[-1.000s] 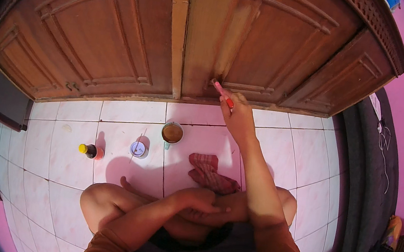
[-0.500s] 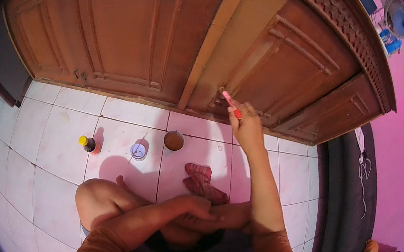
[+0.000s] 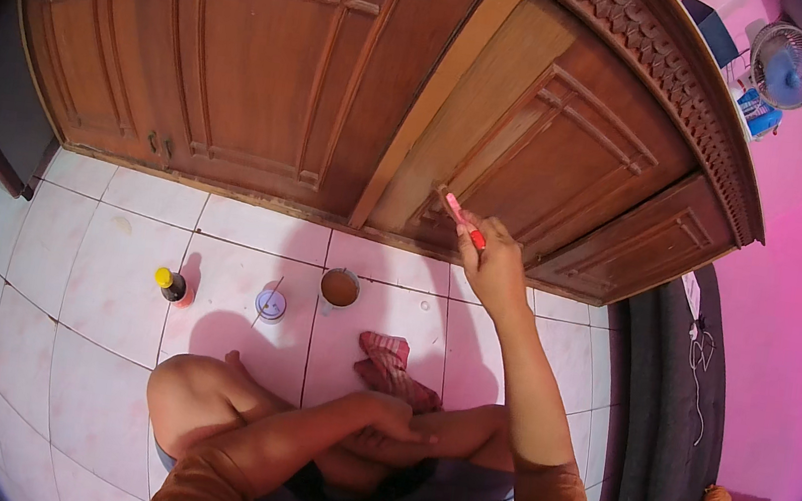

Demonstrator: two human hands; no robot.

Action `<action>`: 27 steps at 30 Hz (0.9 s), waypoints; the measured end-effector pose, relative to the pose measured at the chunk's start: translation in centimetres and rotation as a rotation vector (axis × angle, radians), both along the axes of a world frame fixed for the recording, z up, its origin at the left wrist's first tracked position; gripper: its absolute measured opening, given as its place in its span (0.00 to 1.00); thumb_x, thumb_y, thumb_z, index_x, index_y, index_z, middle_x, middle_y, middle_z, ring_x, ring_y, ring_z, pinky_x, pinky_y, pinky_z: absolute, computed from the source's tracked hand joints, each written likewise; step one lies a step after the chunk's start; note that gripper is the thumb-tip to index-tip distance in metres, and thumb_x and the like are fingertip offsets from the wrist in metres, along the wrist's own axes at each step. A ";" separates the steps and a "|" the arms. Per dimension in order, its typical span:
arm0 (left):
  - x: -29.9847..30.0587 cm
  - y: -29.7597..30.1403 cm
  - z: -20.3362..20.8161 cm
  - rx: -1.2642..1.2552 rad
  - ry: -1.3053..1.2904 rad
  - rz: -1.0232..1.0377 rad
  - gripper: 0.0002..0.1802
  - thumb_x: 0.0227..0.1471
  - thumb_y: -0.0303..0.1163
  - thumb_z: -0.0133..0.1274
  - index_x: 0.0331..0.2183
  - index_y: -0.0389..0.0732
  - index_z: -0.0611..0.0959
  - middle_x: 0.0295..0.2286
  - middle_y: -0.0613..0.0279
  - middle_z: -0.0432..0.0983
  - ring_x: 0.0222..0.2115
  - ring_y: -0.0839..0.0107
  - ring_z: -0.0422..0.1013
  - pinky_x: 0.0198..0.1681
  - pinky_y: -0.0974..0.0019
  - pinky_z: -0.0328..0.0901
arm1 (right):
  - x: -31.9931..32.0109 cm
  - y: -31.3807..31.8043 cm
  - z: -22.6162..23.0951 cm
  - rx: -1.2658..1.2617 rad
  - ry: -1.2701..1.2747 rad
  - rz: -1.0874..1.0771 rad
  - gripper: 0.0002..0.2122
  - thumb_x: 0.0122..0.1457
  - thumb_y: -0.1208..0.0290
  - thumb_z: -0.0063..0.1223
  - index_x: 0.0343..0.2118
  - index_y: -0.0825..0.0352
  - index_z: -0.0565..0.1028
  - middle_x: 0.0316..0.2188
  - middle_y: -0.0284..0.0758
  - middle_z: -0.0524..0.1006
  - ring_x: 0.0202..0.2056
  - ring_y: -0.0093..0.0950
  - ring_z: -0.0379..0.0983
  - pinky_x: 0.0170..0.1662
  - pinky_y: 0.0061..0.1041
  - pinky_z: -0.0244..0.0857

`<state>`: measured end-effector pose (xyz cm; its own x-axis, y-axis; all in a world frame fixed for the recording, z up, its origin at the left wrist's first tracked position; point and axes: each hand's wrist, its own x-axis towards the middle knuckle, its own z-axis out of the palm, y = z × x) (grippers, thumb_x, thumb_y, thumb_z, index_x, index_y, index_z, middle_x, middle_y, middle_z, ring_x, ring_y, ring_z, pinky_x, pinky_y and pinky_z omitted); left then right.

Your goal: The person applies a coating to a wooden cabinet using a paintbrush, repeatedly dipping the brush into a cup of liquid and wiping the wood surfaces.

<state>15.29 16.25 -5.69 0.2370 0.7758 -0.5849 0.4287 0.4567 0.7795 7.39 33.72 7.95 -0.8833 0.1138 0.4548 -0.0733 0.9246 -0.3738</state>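
Note:
My right hand (image 3: 495, 262) is raised and holds a paintbrush with a red-pink handle (image 3: 462, 220). Its bristle end touches the lower part of a brown wooden door panel (image 3: 552, 159). My left hand (image 3: 390, 419) rests flat on my crossed legs, fingers loosely together, holding nothing. A small cup of brown liquid (image 3: 339, 288) stands on the white tiled floor (image 3: 121, 246) in front of me. A red checked cloth (image 3: 392, 365) lies by my knee.
A small dark bottle with a yellow cap (image 3: 171, 284) and a small round container with a stick in it (image 3: 270, 303) stand on the tiles at left. A dark mat (image 3: 663, 403) runs along the right. A fan (image 3: 784, 62) stands far right by a pink wall.
The view has tilted and shifted, so the doors look larger and skewed. My right hand with the brush stays on the door panel, slightly lower and farther right on it. The left hand has not moved.

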 end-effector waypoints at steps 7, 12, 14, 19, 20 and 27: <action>0.4 0.5 -0.9 -0.044 -0.014 -0.002 0.57 0.47 0.82 0.35 0.17 0.30 0.84 0.20 0.50 0.81 0.24 0.57 0.80 0.36 0.58 0.77 | -0.2 -0.5 5.4 -0.037 0.410 -0.073 0.11 0.63 0.69 0.55 0.45 0.70 0.79 0.34 0.44 0.78 0.35 0.37 0.77 0.40 0.30 0.70; 0.6 0.4 -2.8 -0.020 0.004 -0.007 0.58 0.46 0.83 0.33 0.17 0.31 0.84 0.20 0.50 0.81 0.24 0.58 0.80 0.36 0.57 0.77 | 0.7 -1.5 3.5 -0.103 0.332 -0.014 0.10 0.62 0.71 0.56 0.42 0.71 0.79 0.37 0.44 0.81 0.37 0.32 0.79 0.43 0.28 0.71; 0.5 0.5 -1.7 -0.002 0.018 -0.013 0.58 0.45 0.84 0.33 0.17 0.31 0.84 0.20 0.51 0.81 0.24 0.58 0.80 0.36 0.57 0.77 | 0.5 -1.1 1.2 -0.052 0.240 -0.001 0.10 0.62 0.71 0.56 0.42 0.72 0.79 0.37 0.44 0.81 0.38 0.35 0.80 0.43 0.29 0.71; 0.4 0.8 -1.0 -0.024 -0.005 0.001 0.59 0.45 0.84 0.33 0.17 0.31 0.84 0.20 0.51 0.81 0.24 0.58 0.80 0.36 0.56 0.77 | -0.7 0.0 2.6 0.011 0.300 -0.072 0.10 0.61 0.70 0.56 0.41 0.69 0.79 0.32 0.44 0.78 0.33 0.41 0.78 0.39 0.34 0.71; 0.4 0.6 -1.1 -0.047 -0.005 0.006 0.56 0.45 0.84 0.35 0.16 0.33 0.84 0.19 0.53 0.80 0.23 0.60 0.80 0.35 0.58 0.76 | -1.1 0.0 3.8 0.047 0.355 -0.087 0.09 0.61 0.70 0.56 0.41 0.69 0.79 0.31 0.43 0.77 0.32 0.40 0.77 0.37 0.33 0.71; 0.1 -0.2 -0.9 -0.060 0.007 -0.002 0.56 0.44 0.85 0.34 0.16 0.36 0.84 0.18 0.54 0.80 0.24 0.60 0.80 0.35 0.59 0.75 | -0.4 -1.9 8.1 -0.055 0.523 -0.097 0.09 0.62 0.71 0.55 0.42 0.70 0.79 0.32 0.40 0.81 0.33 0.24 0.77 0.39 0.25 0.71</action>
<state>15.37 16.01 -6.56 0.2342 0.7385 -0.6322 0.4347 0.5021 0.7476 6.97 31.81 16.03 -0.5245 0.2198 0.8226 -0.1781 0.9164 -0.3584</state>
